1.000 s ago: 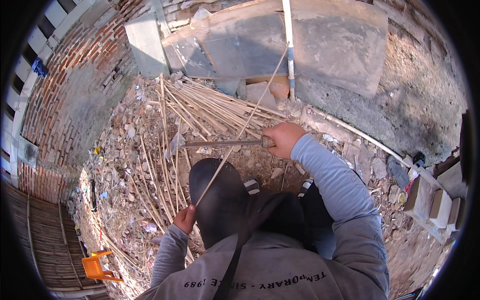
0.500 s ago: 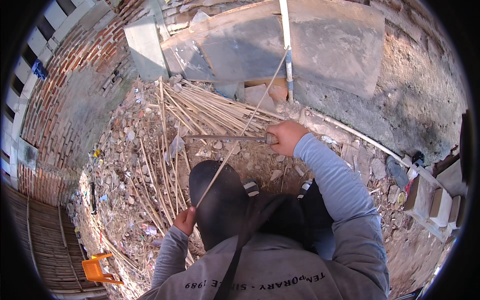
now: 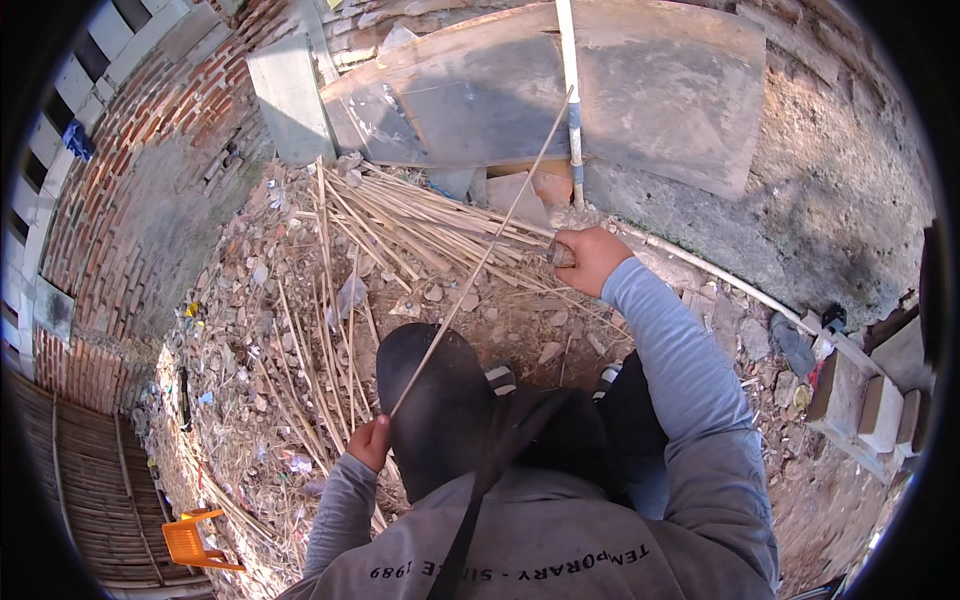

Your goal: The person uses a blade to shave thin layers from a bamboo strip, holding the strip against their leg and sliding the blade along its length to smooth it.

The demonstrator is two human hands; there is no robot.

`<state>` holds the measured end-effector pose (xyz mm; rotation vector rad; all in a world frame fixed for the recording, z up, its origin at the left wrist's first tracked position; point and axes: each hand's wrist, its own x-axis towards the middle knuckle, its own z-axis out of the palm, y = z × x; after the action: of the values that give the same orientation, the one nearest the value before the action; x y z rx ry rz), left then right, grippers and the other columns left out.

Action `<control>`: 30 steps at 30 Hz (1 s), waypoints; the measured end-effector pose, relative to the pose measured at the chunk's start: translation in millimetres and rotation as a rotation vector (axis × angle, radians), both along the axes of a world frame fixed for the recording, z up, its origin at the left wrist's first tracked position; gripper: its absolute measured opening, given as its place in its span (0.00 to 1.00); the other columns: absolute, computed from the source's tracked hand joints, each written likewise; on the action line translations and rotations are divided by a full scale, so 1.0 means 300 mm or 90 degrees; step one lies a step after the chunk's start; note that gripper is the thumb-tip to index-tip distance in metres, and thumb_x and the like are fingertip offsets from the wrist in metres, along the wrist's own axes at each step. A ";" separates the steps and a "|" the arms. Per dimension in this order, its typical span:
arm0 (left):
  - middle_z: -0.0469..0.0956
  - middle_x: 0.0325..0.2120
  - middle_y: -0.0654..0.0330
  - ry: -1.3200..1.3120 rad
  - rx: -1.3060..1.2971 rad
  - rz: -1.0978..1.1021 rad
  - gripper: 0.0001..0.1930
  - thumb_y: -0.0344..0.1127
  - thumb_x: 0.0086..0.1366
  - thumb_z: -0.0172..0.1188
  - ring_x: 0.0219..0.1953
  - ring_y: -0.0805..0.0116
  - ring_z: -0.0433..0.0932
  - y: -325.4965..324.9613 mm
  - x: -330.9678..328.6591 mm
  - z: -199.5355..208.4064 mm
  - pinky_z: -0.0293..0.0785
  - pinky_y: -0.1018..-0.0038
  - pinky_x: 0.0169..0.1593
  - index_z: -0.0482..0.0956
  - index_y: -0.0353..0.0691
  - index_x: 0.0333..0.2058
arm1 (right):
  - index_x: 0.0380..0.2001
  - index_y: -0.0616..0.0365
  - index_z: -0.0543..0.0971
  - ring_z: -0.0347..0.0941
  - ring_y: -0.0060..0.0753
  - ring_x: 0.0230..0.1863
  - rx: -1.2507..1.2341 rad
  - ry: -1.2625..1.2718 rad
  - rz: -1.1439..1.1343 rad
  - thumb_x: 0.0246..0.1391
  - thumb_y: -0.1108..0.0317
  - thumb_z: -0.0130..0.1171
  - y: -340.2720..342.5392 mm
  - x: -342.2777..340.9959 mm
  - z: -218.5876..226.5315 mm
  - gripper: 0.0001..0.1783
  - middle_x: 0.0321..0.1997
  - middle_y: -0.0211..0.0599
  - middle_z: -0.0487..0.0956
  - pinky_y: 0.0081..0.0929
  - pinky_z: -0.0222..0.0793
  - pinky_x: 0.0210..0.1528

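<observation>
My left hand [image 3: 370, 444], low and beside my dark-covered knee, is closed on the lower end of a long thin bamboo strip [image 3: 468, 282]. The strip slants up and to the right across the knee, its far end in front of a white pipe. On the right, my right hand [image 3: 598, 262] is wrapped round the short handle of a long-bladed knife [image 3: 562, 256]. Its narrow blade points left and slightly away, close to the strip, and is hard to pick out against the sticks behind. Whether blade and strip touch I cannot tell.
Beyond my hands lies a pile of split bamboo strips [image 3: 420, 215], with more loose strips [image 3: 318, 350] on the rubble to the left. Large grey boards [image 3: 660, 95] lean behind a white pipe [image 3: 573, 60]. An orange plastic chair [image 3: 190, 540] stands lower left.
My right hand and the knife have moved slightly right and away, and the blade has swung from level to slanting up-left. My left hand keeps its hold on the strip, nearly still.
</observation>
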<state>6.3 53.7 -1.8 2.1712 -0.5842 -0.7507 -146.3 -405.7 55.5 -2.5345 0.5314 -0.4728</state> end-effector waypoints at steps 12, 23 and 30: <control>0.66 0.17 0.68 -0.030 -0.011 -0.005 0.26 0.52 0.74 0.43 0.22 0.78 0.62 0.004 -0.002 -0.010 0.60 0.75 0.28 0.73 0.35 0.27 | 0.40 0.55 0.80 0.77 0.57 0.37 -0.041 0.017 0.020 0.43 0.58 0.67 -0.045 0.003 -0.035 0.20 0.31 0.51 0.80 0.45 0.74 0.42; 0.68 0.16 0.64 -0.120 -0.002 -0.030 0.29 0.56 0.73 0.42 0.20 0.74 0.68 -0.005 -0.020 -0.001 0.67 0.74 0.24 0.73 0.34 0.26 | 0.40 0.54 0.79 0.77 0.56 0.35 -0.076 0.030 0.069 0.42 0.59 0.67 0.036 0.010 0.016 0.20 0.30 0.51 0.80 0.46 0.74 0.41; 0.72 0.18 0.58 -0.124 0.024 -0.037 0.25 0.50 0.74 0.42 0.24 0.69 0.71 -0.012 -0.032 0.022 0.68 0.68 0.33 0.77 0.31 0.33 | 0.39 0.55 0.79 0.78 0.56 0.36 -0.077 0.029 0.000 0.42 0.60 0.67 -0.040 -0.006 -0.022 0.19 0.31 0.50 0.80 0.46 0.74 0.41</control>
<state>-3.2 50.1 4.9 2.2869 -0.7393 -0.5886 -148.1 -417.6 49.0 -2.6660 0.5337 -0.4598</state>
